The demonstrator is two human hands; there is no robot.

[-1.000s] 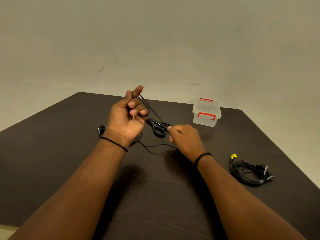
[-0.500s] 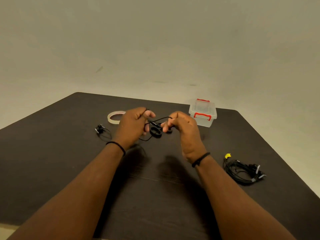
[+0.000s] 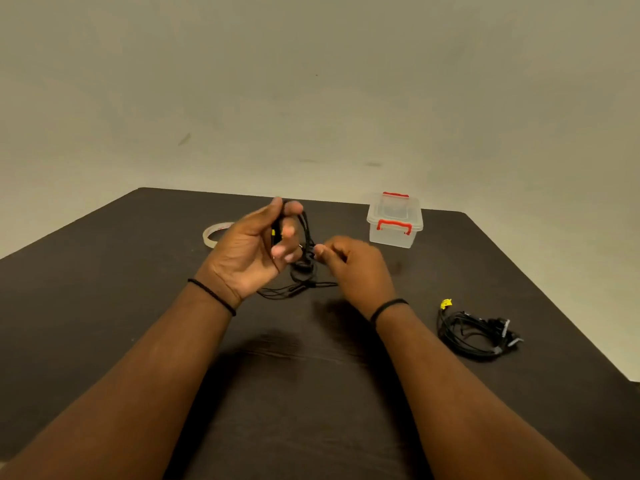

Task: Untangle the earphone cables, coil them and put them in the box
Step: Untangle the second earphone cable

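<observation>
Head view, looking down at a dark table (image 3: 104,323). Left hand (image 3: 249,251) raised, palm up, fingers curled round loops of a black cable (image 3: 306,233). Right hand (image 3: 349,263) just beside it, fingertips pinching the same cable; some blur here. Loose end trailing on the table below both hands. Scissors (image 3: 303,271) underneath, partly hidden. Box (image 3: 394,221) near, back right, lid on. 2nd cable bundle (image 3: 478,332) well right, untouched. Tape roll (image 3: 216,233) back left.

Step judged: coiling cable 1. Next probably: wind in the trailing end, then open the box.
</observation>
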